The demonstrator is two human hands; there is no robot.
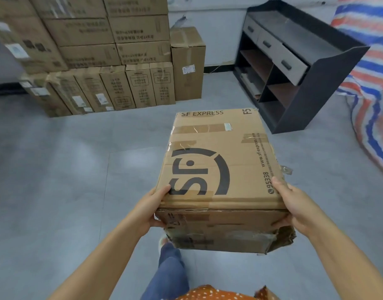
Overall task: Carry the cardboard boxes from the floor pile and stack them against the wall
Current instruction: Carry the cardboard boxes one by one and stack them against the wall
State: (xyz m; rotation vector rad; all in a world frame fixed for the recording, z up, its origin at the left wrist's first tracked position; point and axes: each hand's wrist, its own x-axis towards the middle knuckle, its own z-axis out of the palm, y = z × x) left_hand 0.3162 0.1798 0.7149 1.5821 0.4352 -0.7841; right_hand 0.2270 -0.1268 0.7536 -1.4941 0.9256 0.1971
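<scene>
Two hands on one carton, held out in front at about waist height, clear of the floor. Left hand (152, 205) clamped on the near left corner, thumb over the top edge, fingers curled under the side. Right hand (294, 204) gripping the near right corner the same way, thumb flat on the top panel, fingers wrapped round the crumpled lower edge. SF Express box (218, 169) pointing its long axis straight away from the body, toward the far wall; both hands at the near end, neither closer than the other, so most of the load ahead of the fingers. Lower near right corner torn and sagging, likely a weak spot if squeezed harder. Below, a blue trouser leg (171, 267) and a shoe, mid-stride by the look of it.

Beyond, bare grey floor (67, 169), nothing lying in the path. Further on and to the left, stacked cartons (103, 50) against the wall, with a taller single box (187, 66) at the stack's right end. Probable set-down there, ahead and left of the box's present heading, so a leftward turn needed. To the right, a dark shelf unit (305, 68) with drawers, well apart from the stack. At far right, a striped tarpaulin (370, 83).
</scene>
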